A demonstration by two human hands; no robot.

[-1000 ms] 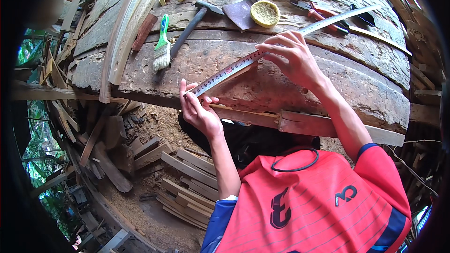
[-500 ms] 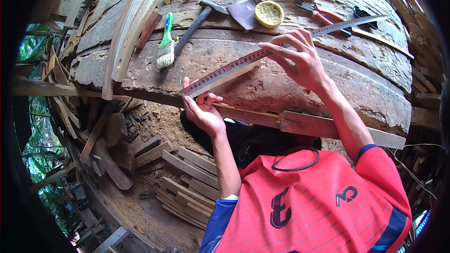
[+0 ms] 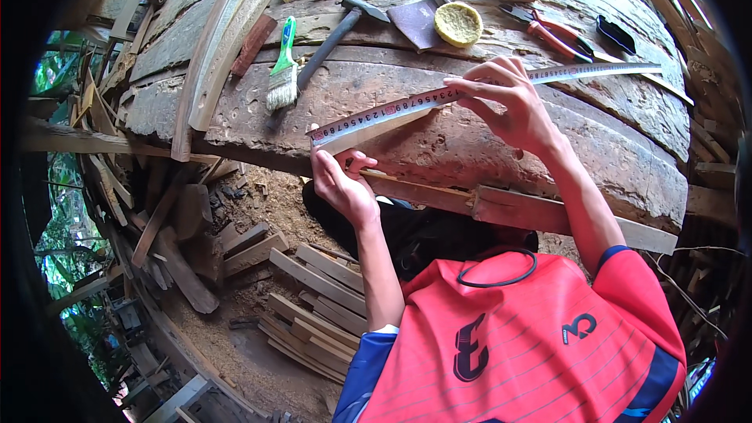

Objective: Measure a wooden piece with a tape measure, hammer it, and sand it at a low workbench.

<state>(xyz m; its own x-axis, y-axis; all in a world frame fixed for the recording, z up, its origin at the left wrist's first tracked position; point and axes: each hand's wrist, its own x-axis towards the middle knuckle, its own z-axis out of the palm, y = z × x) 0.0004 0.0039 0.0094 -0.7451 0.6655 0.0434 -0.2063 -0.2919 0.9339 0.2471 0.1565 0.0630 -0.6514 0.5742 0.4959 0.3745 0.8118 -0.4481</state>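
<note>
A long metal ruler (image 3: 392,112) slants from my left hand up past my right hand over the workbench. Below it, along its near edge, lies a narrow pale wooden strip (image 3: 384,133). My left hand (image 3: 348,194) is closed at the near left end of the ruler and strip, thumb and index finger on them, other fingers curled under. My right hand (image 3: 513,106) pinches the ruler near its middle, close to the strip's far end. The ruler's far end sticks out to the right of that hand. Both hands hover above the bench's front edge.
On the worn plank bench (image 3: 540,141) lie a paintbrush (image 3: 283,82), a hammer (image 3: 341,35), sandpaper (image 3: 415,23), a round yellowish disc (image 3: 458,24), pliers (image 3: 552,35), a small black case (image 3: 615,34) and curved wood pieces (image 3: 227,63). Stacked wood strips (image 3: 321,290) lie on the sawdust-strewn ground.
The ruler's right end has swung down toward me, so it lies flatter, and its marked face shows more. My right hand has shifted slightly right and down with it.
</note>
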